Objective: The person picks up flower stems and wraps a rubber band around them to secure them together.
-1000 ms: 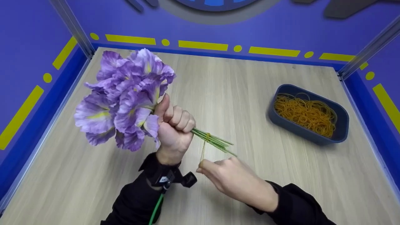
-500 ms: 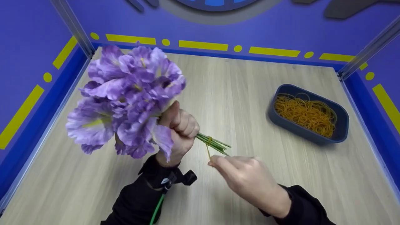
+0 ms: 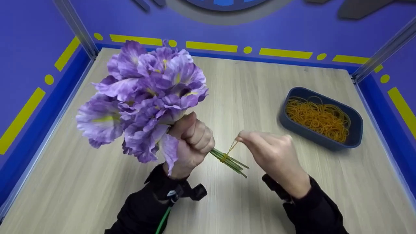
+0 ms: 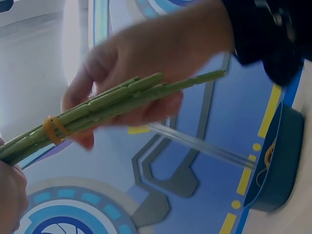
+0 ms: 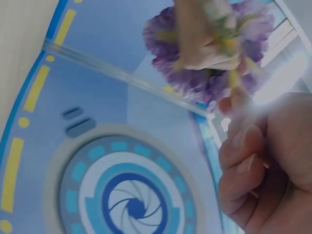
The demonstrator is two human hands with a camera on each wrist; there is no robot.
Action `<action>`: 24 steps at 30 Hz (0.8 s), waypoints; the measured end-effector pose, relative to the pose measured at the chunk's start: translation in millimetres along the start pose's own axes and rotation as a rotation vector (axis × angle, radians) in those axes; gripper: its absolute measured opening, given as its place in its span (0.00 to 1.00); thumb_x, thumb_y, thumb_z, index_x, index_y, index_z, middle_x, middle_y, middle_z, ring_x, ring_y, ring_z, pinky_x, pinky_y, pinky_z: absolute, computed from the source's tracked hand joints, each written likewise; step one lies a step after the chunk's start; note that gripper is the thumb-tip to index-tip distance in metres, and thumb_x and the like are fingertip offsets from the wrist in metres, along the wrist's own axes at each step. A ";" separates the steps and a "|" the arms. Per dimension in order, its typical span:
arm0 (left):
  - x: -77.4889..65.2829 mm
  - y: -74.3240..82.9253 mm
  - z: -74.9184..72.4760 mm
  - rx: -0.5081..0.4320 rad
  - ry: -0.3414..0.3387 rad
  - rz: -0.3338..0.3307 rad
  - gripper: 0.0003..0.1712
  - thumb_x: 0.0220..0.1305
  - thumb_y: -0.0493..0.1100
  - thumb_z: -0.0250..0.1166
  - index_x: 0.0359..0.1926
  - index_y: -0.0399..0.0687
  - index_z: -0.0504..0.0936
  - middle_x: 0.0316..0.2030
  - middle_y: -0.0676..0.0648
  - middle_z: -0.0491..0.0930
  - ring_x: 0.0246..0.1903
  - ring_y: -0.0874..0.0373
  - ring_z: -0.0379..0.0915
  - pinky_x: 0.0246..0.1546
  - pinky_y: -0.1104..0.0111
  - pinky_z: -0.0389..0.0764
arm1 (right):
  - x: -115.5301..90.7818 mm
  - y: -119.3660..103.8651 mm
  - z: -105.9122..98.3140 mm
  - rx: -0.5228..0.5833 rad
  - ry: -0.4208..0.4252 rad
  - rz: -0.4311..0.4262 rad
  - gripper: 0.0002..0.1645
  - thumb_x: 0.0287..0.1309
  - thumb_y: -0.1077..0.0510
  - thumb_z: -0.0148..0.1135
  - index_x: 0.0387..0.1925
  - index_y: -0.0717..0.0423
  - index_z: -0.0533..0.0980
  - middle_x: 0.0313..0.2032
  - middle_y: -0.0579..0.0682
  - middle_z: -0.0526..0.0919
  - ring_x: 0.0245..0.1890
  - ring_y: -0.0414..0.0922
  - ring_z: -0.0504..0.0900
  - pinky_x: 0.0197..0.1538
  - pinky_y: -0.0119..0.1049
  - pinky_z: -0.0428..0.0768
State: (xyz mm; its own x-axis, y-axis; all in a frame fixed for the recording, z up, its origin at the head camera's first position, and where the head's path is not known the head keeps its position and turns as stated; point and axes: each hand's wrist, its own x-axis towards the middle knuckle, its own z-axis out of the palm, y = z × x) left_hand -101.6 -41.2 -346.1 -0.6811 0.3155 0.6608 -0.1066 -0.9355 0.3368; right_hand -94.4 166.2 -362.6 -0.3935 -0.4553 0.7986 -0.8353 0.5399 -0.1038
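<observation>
My left hand [image 3: 195, 143] grips a bunch of purple artificial flowers [image 3: 143, 94] by the green stems [image 3: 234, 164], with the blooms leaning up to the left. Below the fist the stem ends stick out toward the lower right. A yellow-orange rubber band [image 3: 224, 158] is wound round them, and in the left wrist view the wound band [image 4: 54, 130] shows close to the left fist. My right hand [image 3: 273, 152] pinches a stretched loop of that band between thumb and fingertips, up and right of the stems. Its other fingers [image 5: 241, 180] are curled in the right wrist view.
A dark blue bin [image 3: 320, 143] holding a heap of rubber bands [image 3: 318, 118] stands on the right of the wooden table [image 3: 247, 81]. Blue panels with yellow marks close off the back and sides. A green cable [image 3: 162, 219] runs along the left sleeve.
My right hand has swung from below the stems up to their right side, drawing the band loop with it. The bouquet in my left hand has turned and shifted slightly right.
</observation>
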 end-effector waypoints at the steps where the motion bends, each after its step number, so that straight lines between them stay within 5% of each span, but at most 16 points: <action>1: -0.4 -0.6 0.2 -0.016 -0.001 -0.005 0.33 0.78 0.44 0.52 0.14 0.51 0.48 0.12 0.56 0.45 0.10 0.65 0.36 0.10 0.74 0.40 | -0.6 5.1 3.5 0.009 -0.004 0.011 0.14 0.72 0.51 0.60 0.35 0.55 0.83 0.22 0.45 0.85 0.11 0.39 0.75 0.15 0.35 0.76; 7: -3.1 -4.5 -0.3 -0.038 0.030 0.005 0.32 0.78 0.44 0.52 0.15 0.52 0.49 0.12 0.56 0.46 0.10 0.65 0.36 0.10 0.74 0.41 | -7.4 32.6 29.3 0.093 -0.084 0.063 0.11 0.72 0.52 0.60 0.39 0.54 0.83 0.27 0.45 0.86 0.16 0.39 0.78 0.21 0.37 0.79; 11: -5.1 -9.2 -4.6 -0.088 0.086 0.068 0.32 0.77 0.43 0.52 0.14 0.53 0.48 0.11 0.56 0.46 0.10 0.66 0.36 0.10 0.74 0.41 | -11.9 38.1 51.1 0.298 -0.189 0.074 0.04 0.67 0.60 0.65 0.39 0.57 0.84 0.32 0.47 0.88 0.26 0.40 0.86 0.32 0.31 0.84; 17: -5.1 -8.5 -9.8 -0.200 0.214 0.157 0.33 0.74 0.43 0.56 0.14 0.55 0.47 0.11 0.57 0.45 0.11 0.67 0.37 0.10 0.75 0.40 | -20.6 8.0 78.0 0.588 -0.331 0.086 0.04 0.68 0.64 0.63 0.37 0.60 0.83 0.19 0.45 0.77 0.17 0.32 0.68 0.22 0.21 0.69; 24: -1.4 6.8 -17.7 -0.224 0.304 0.307 0.34 0.72 0.40 0.58 0.15 0.55 0.46 0.11 0.58 0.44 0.12 0.68 0.37 0.11 0.77 0.41 | -35.1 -34.5 96.7 0.517 -0.251 0.044 0.13 0.76 0.55 0.53 0.44 0.58 0.80 0.31 0.45 0.84 0.24 0.34 0.77 0.32 0.20 0.77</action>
State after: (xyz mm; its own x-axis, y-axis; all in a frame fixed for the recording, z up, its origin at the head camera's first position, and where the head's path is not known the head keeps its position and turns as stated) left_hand -114.2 -50.8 -356.6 -0.8829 -0.0099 0.4695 0.0019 -0.9998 -0.0175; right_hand -88.9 95.1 -444.4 -0.4584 -0.6283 0.6286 -0.8704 0.1743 -0.4605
